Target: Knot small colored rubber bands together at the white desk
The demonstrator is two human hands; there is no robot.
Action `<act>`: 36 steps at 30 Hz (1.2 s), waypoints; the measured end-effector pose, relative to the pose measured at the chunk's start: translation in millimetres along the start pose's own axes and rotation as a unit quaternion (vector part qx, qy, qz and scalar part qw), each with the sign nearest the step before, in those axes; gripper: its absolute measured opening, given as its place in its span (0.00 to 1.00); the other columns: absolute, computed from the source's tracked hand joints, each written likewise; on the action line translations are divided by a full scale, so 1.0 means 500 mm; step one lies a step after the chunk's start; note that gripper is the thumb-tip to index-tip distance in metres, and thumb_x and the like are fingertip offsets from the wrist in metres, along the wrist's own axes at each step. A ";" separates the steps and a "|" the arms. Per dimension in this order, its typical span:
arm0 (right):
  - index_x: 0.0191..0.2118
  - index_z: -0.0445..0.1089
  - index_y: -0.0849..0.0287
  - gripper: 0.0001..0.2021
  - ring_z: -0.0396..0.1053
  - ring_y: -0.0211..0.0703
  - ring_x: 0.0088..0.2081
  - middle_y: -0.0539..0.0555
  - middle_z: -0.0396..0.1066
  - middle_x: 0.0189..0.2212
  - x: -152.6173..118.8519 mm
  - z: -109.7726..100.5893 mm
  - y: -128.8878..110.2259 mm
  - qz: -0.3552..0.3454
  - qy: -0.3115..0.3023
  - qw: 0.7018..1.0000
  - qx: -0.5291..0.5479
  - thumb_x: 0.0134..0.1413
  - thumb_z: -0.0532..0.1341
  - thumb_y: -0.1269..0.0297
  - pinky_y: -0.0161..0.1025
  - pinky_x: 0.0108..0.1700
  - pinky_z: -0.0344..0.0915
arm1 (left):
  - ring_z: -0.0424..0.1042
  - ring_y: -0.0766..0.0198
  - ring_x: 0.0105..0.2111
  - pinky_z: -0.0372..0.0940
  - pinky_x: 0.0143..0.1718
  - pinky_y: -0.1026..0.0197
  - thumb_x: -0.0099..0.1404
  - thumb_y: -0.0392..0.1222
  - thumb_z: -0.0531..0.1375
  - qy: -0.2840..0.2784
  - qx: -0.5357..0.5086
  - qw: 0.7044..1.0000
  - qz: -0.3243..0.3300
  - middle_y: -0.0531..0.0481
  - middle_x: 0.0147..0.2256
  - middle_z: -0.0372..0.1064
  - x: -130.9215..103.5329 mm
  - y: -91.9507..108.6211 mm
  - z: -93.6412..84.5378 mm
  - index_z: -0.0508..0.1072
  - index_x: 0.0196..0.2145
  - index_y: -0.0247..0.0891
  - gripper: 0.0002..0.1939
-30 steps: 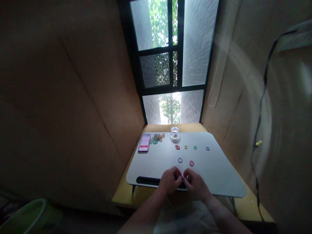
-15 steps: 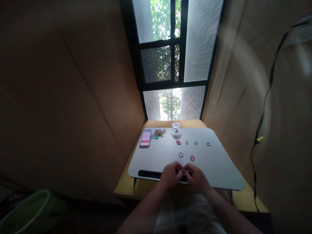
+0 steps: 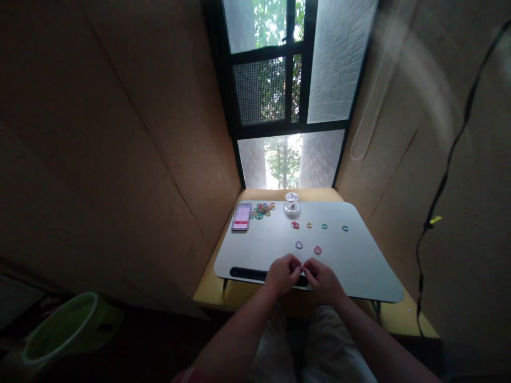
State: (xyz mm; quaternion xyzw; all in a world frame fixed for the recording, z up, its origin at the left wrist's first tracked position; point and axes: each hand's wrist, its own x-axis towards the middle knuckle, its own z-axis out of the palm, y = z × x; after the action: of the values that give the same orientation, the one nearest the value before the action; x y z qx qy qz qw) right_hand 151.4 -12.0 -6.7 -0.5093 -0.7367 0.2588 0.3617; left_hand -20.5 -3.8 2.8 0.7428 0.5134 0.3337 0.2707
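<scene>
My left hand [image 3: 283, 274] and my right hand [image 3: 320, 278] meet over the front edge of the white lap table [image 3: 259, 244]. Both have their fingers bent into a pinch, fingertips nearly touching. Whatever is between the fingertips is too small to make out. Just beyond them lie a purple band [image 3: 299, 245] and a pink band [image 3: 318, 250], small rings like hair ties. Farther back is a row: red bands [image 3: 295, 225], a yellow band [image 3: 308, 225], a green band [image 3: 324, 226] and a dark blue band [image 3: 345, 228].
A pile of coloured bands [image 3: 263, 211] lies at the back left beside a phone [image 3: 241, 217]. A clear round container [image 3: 291, 206] stands at the back. The black slot [image 3: 247, 274] runs along the front edge. A green basket [image 3: 64, 330] is on the lower left; a black cord [image 3: 451, 154] hangs right.
The view has tilted down slightly, so the table and hands appear higher in the picture. Both hands stay together at the front edge, fingers still pinched.
</scene>
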 end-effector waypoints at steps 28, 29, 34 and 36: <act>0.31 0.65 0.56 0.07 0.65 0.40 0.27 0.48 0.69 0.24 -0.006 0.004 0.004 -0.012 0.023 1.000 -0.016 0.59 0.55 0.63 0.36 0.31 0.58 | 0.65 0.68 0.25 0.56 0.28 0.66 0.62 0.42 0.59 0.010 -0.002 1.000 0.006 0.55 0.25 0.69 -0.006 0.003 0.001 0.70 0.31 0.39 0.05; 0.31 0.65 0.56 0.07 0.65 0.40 0.27 0.48 0.68 0.24 -0.007 0.005 0.004 -0.011 0.023 1.000 -0.017 0.58 0.55 0.63 0.36 0.31 0.57 | 0.65 0.68 0.25 0.56 0.28 0.66 0.62 0.42 0.59 0.009 -0.002 1.000 0.006 0.55 0.25 0.69 -0.007 0.004 0.001 0.70 0.31 0.39 0.05; 0.29 0.64 0.56 0.06 0.64 0.39 0.26 0.47 0.66 0.22 -0.007 0.004 0.000 -0.019 0.024 0.999 -0.022 0.57 0.56 0.63 0.35 0.29 0.56 | 0.64 0.68 0.25 0.55 0.28 0.65 0.60 0.40 0.59 0.018 0.006 1.000 0.007 0.55 0.25 0.68 -0.006 0.003 0.001 0.69 0.30 0.38 0.03; 0.29 0.64 0.56 0.06 0.64 0.38 0.25 0.47 0.66 0.22 -0.006 0.002 -0.002 -0.023 0.022 0.999 -0.024 0.56 0.56 0.64 0.35 0.29 0.56 | 0.64 0.67 0.26 0.56 0.29 0.65 0.60 0.39 0.59 0.024 0.004 1.000 0.012 0.55 0.25 0.67 -0.004 0.001 0.002 0.69 0.29 0.38 0.03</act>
State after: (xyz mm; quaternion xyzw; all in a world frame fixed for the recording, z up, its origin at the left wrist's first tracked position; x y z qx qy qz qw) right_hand 150.5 -15.3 -7.4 -0.5065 -0.7460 0.2216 0.3712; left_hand -19.8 -6.0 2.1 0.7417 0.5124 0.3528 0.2509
